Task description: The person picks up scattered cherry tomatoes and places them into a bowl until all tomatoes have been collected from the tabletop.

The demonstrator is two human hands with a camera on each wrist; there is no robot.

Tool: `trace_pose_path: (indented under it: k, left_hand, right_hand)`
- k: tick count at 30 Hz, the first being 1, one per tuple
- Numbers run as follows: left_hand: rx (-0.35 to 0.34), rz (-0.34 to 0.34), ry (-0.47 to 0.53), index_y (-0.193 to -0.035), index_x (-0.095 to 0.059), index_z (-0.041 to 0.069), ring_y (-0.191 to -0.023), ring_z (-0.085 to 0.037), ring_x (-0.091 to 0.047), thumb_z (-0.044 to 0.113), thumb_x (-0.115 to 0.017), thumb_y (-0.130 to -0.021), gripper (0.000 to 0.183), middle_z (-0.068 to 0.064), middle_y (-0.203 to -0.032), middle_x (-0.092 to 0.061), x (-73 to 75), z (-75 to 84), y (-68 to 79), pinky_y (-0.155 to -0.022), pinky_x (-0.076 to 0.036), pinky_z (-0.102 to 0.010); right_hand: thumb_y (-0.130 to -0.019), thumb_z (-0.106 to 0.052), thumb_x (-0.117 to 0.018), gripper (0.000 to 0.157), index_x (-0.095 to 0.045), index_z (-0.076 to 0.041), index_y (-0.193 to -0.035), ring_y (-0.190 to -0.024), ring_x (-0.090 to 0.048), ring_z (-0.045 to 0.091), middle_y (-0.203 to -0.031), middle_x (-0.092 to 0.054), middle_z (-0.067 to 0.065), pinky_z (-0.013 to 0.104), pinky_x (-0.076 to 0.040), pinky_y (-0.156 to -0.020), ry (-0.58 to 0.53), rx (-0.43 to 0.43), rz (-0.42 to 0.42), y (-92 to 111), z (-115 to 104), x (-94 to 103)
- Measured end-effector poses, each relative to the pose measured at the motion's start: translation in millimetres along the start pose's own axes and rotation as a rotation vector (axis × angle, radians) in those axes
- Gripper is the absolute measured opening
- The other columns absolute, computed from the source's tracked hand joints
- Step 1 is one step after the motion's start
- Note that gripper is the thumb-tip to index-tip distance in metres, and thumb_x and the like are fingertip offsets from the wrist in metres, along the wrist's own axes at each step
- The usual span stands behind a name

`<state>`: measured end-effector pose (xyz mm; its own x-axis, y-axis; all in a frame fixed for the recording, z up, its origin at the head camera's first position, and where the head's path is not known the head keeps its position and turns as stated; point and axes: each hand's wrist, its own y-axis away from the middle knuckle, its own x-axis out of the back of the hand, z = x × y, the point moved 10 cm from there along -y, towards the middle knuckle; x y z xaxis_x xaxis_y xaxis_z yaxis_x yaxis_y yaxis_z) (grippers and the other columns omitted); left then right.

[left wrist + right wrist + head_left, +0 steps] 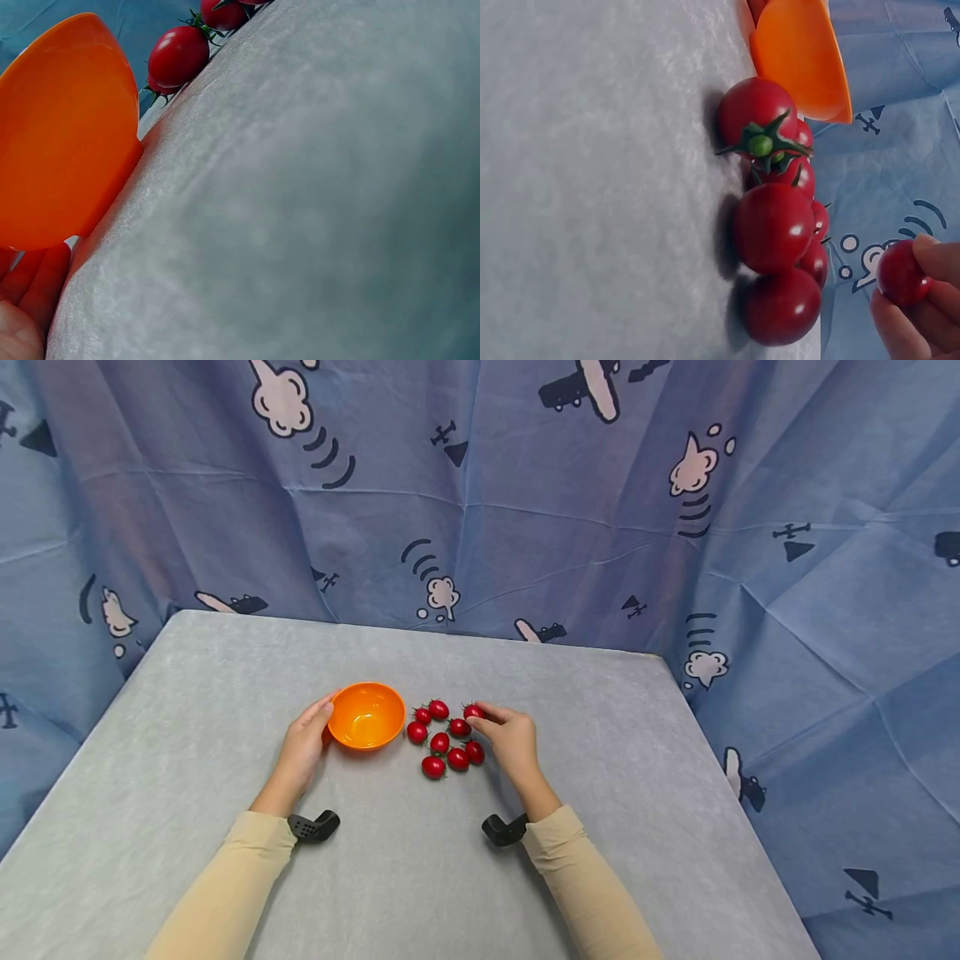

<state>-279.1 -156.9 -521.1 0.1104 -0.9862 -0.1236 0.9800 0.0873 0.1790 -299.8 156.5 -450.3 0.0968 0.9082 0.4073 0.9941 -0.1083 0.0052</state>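
Head: left hand (302,743) against left side of orange bowl (348,717), likely steadying it; clamped or merely touching, cannot tell. Bowl upright, mouth up, beside cherry tomatoes (440,743). Right hand (516,742) pinches single cherry tomato (472,712) at group's far right; stem end seemingly leftward.
Left wrist: fingers (43,281) at bowl's outer wall.
Right wrist: pinched tomato raised, fingertip hold suiting small round fruit; long axis unclear.

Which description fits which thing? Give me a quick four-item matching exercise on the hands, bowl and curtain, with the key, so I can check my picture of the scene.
1. left hand
2. right hand
3. bowl
4. curtain

A. orange, left of the loose tomatoes
B. pinches a single tomato
C. blue, hanging behind the table
D. touches the orange thing's outer side

Pairs: 1-D, 2-B, 3-A, 4-C
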Motion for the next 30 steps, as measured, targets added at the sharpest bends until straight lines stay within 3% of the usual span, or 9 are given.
trace_pose_path:
  k: [11,19,30]
  left_hand:
    - [-0.008,-0.003,0.004,-0.154,-0.035,0.005,-0.151,-0.017,-0.027,0.031,-0.037,-0.109,0.052,-0.007,-0.162,-0.033,0.3,-0.1,-0.5,-0.125,-0.025,-0.033]
    - [-0.056,-0.003,-0.005,-0.153,-0.036,0.004,-0.151,-0.020,-0.029,0.042,-0.044,-0.105,0.062,-0.010,-0.162,-0.033,1.4,1.8,1.1,-0.123,-0.030,-0.030]
    - [0.010,-0.006,-0.021,-0.155,-0.034,0.007,-0.150,-0.016,-0.030,0.033,-0.036,-0.109,0.053,-0.005,-0.162,-0.033,0.1,-2.7,-1.1,-0.124,-0.027,-0.032]
  right_hand:
    - [-0.085,-0.017,-0.079,0.032,-0.075,-0.006,-0.116,-0.110,-0.069,0.026,-0.115,-0.074,0.013,0.039,-0.059,-0.093,-0.013,-0.015,-0.039,1,-7,-10.4]
    - [-0.085,-0.019,-0.079,0.032,-0.076,-0.009,-0.115,-0.112,-0.068,0.023,-0.116,-0.074,0.010,0.040,-0.058,-0.095,-0.015,-0.015,-0.061,0,-12,-18.4]
    - [-0.084,-0.017,-0.080,0.031,-0.076,-0.010,-0.114,-0.122,-0.063,0.025,-0.119,-0.073,0.010,0.042,-0.053,-0.104,-0.009,-0.015,-0.079,0,-23,-31.6]
